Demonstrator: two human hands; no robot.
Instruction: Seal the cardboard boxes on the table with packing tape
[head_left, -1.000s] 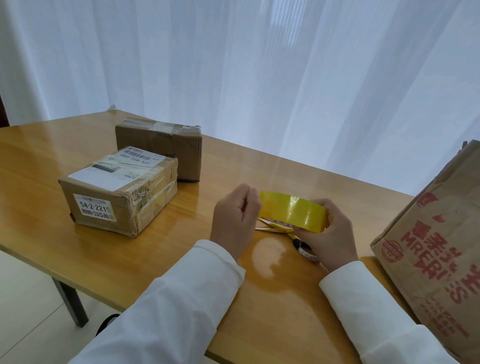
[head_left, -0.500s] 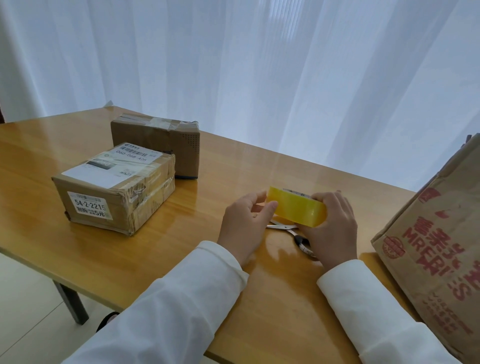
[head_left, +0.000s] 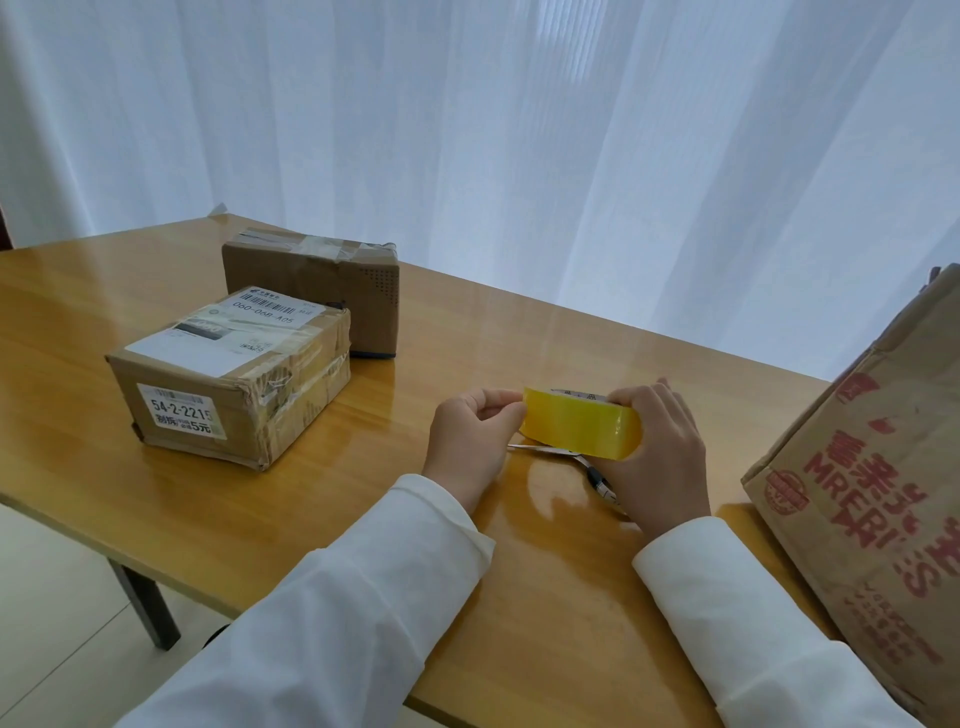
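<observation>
Two hands on one roll of yellow packing tape (head_left: 582, 430), held just above the wooden table (head_left: 363, 519).

Bare tabletop lies between the hands and the labelled cardboard box (head_left: 228, 382) at the left, which sits close to the near table edge; a second taped box (head_left: 317, 291) stands just behind it, touching or nearly so. At the far right a large printed cardboard box (head_left: 872, 493) crowds the right hand (head_left: 662, 460), leaving little room on that side. That hand wraps its fingers round the roll's right end, while the left hand (head_left: 470, 441) pinches at the roll's left edge with curled fingers. Scissors (head_left: 561, 454) lie on the table directly under the roll, partly hidden by it.
</observation>
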